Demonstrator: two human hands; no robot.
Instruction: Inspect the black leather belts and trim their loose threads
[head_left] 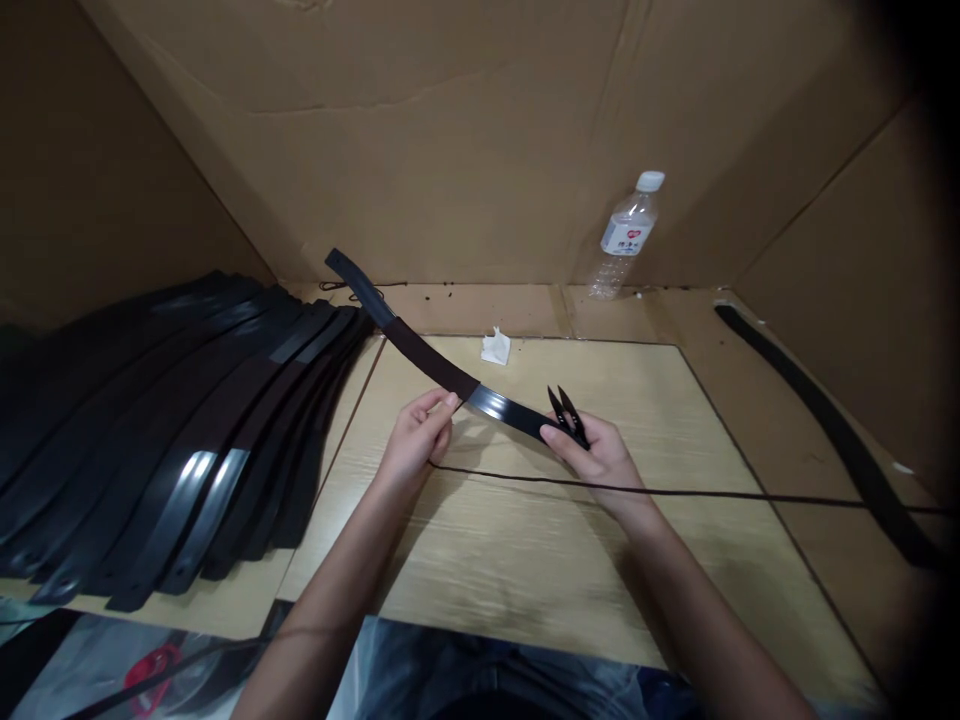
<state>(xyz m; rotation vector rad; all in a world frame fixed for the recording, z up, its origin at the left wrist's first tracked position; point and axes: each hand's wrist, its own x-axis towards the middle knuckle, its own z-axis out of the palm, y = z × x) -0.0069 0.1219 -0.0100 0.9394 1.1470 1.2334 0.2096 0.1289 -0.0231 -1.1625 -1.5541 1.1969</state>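
Strap [450, 375] — between left fingers [441, 403], right fingers [561, 442]

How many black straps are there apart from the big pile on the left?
2. The held strap spans left hand and right hand; the loose strap lies at far right. Others may hide under the pile.

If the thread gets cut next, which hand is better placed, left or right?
Right, probably. The right hand holds the snips, and the thread passes just below it. The left hand has no tool; it pinches the strap near where the thread starts.
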